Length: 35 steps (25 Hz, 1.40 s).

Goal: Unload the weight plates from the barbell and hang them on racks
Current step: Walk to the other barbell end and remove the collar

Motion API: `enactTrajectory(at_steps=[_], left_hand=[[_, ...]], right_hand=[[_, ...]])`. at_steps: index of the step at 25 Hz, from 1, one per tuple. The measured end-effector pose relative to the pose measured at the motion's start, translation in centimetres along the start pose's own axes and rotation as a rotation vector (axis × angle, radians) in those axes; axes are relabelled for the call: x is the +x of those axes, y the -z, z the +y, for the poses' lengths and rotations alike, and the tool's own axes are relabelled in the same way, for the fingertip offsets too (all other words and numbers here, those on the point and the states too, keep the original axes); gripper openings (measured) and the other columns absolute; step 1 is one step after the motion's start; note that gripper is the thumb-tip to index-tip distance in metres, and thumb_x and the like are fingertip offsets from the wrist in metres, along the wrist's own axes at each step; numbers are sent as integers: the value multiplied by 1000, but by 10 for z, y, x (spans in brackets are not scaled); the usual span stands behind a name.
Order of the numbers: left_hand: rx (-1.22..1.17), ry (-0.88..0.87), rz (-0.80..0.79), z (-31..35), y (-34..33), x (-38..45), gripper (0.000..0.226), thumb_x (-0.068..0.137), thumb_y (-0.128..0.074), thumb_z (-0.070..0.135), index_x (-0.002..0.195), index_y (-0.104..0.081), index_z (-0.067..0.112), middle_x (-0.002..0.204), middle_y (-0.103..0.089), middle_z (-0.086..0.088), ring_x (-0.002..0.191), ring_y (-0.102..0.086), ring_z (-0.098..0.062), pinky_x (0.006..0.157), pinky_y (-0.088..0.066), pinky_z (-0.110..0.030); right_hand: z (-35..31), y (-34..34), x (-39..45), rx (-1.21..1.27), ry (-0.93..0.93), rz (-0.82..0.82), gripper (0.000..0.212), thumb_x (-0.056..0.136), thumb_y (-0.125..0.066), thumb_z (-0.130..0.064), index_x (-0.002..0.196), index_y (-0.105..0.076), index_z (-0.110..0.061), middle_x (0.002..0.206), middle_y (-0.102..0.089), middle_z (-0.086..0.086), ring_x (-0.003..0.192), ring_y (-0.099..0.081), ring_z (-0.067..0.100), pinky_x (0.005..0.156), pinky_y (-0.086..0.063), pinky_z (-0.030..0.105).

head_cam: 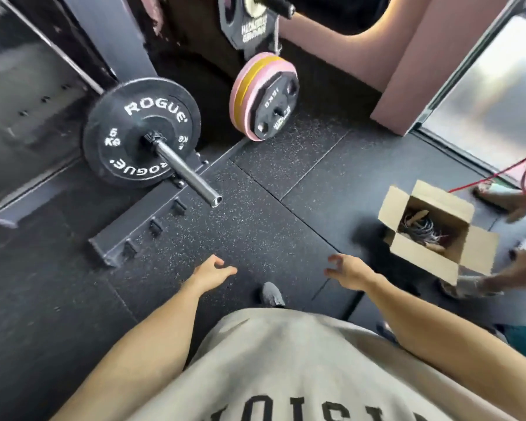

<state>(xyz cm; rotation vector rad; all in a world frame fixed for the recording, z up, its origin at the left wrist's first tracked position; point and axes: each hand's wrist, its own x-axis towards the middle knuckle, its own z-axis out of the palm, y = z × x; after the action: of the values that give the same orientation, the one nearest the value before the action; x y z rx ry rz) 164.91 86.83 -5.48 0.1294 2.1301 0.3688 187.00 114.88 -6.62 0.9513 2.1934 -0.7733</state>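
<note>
A black 5 kg Rogue plate sits on the barbell sleeve, whose bare steel end points toward me. Behind it, pink and yellow plates with a black plate in front hang on a rack peg. A further black plate hangs higher up. My left hand and my right hand hover over the floor well below the sleeve, fingers loosely curled, holding nothing.
The rack's steel base with small pegs lies on the rubber floor at left. An open cardboard box with cables stands at right. Another person's hand reaches in near the box. My shoe shows below.
</note>
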Motion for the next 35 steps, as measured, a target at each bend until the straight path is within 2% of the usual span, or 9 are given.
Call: enactTrajectory(at_steps=[4,10,13,17,19,22,26,30,35], left_hand=[[-244,77,41,8,11,11,55,86,-67,47,130,-49,19,128,-56,-5,113,-55,-23,93,-40,-34],[-508,207,171,18,24,10,50,89,-68,41,128,-50,16,112,-55,-2,101,-53,-20,82,-35,-29],[-569,276,256,25,31,10,48,87,-69,43,126,-53,20,118,-56,-1,104,-53,-20,84,-36,-29],[-573,296,329,37,59,16,46,87,-67,48,125,-52,28,111,-53,1,101,-53,-19,82,-36,-30],[-577,271,368,39,77,21,49,85,-68,52,126,-50,32,117,-54,-1,105,-54,-21,85,-39,-33],[-598,209,454,36,116,27,53,84,-68,53,129,-48,34,129,-55,-5,111,-55,-23,98,-41,-38],[-516,147,611,38,186,41,57,84,-66,56,134,-46,36,138,-54,-6,110,-54,-23,96,-41,-38],[-513,114,746,48,272,70,61,74,-63,68,128,-48,43,130,-60,-3,110,-57,-23,99,-44,-43],[-503,61,874,62,348,106,58,77,-59,69,128,-48,43,134,-56,1,117,-53,-23,99,-42,-42]], right_hand=[[-47,57,59,-92,120,-31,55,87,-62,-48,138,-51,-29,137,-57,2,121,-57,23,100,-45,34],[-114,108,122,-328,286,-126,56,90,-59,-48,141,-47,-30,135,-59,6,118,-59,25,95,-46,31],[-146,134,149,-383,361,-184,56,89,-61,-48,140,-47,-31,134,-59,8,116,-60,26,96,-48,31],[-188,164,175,-393,445,-191,54,91,-62,-42,141,-48,-25,129,-62,10,114,-60,25,91,-48,28],[-208,175,180,-383,472,-165,55,92,-62,-40,141,-47,-22,125,-63,11,108,-63,25,86,-49,28],[-245,192,185,-362,546,-119,55,93,-61,-39,143,-47,-23,133,-58,12,103,-64,26,86,-53,33],[-307,224,198,-251,655,-15,56,91,-63,-39,143,-45,-24,132,-57,10,90,-63,23,78,-53,32],[-396,269,234,-222,746,130,61,87,-59,-54,141,-45,-29,134,-58,8,119,-57,26,102,-45,42],[-489,304,271,-216,860,205,65,85,-59,-57,142,-44,-29,138,-55,6,124,-53,26,105,-42,43]])
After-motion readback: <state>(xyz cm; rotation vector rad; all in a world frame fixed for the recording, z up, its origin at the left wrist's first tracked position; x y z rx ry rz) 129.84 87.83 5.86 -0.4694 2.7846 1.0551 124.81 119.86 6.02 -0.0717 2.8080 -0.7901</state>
